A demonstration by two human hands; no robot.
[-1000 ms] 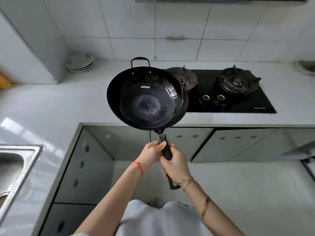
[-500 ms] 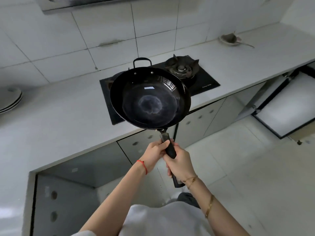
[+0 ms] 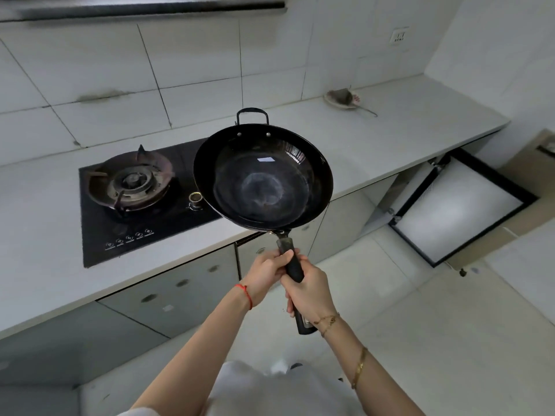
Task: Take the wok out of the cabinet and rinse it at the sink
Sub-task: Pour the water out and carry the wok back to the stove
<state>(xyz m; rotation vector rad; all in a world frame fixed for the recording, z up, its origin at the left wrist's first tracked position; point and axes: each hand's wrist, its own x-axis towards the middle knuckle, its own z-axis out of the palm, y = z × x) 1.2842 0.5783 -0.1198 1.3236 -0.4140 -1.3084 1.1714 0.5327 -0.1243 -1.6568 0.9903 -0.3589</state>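
Above the counter edge, beside the gas hob (image 3: 132, 187), I carry the wok (image 3: 263, 178) level, left hand (image 3: 268, 273) and right hand (image 3: 309, 291) both wrapped tight round its long handle (heavy pan, I reckon); no sink in sight.

Both arms stretched forward from the near edge, converging toward the middle. Left hand (image 3: 265, 273) wrapped round the wok handle (image 3: 292, 265) high up, thumb on top, red string at the wrist. Right hand (image 3: 310, 291) gripping just below it, fingers curled underneath, gold bracelets on wrist and forearm. Hands touching, knuckles side by side.
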